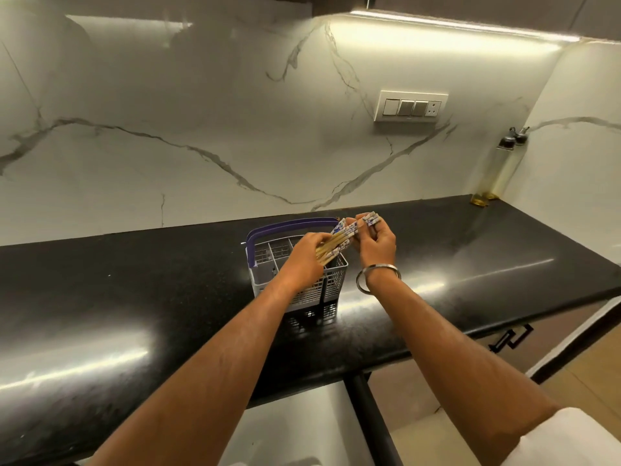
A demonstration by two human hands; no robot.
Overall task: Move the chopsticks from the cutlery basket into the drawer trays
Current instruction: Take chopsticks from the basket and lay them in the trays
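Looking down from my head, my left hand [307, 255] grips a bundle of chopsticks [336, 243] just above the grey cutlery basket [331, 284], their patterned ends fanned up to the right. My right hand [378, 243] pinches a few more chopstick ends [371, 218] between curled fingers, just beside the bundle. The basket, with its purple handle [285, 227], stands on the black countertop [134, 297].

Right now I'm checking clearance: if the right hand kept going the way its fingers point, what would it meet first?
Probably the marble backsplash. The right hand, pinching chopstick ends, points up and away over bare counter; depth is unclear.
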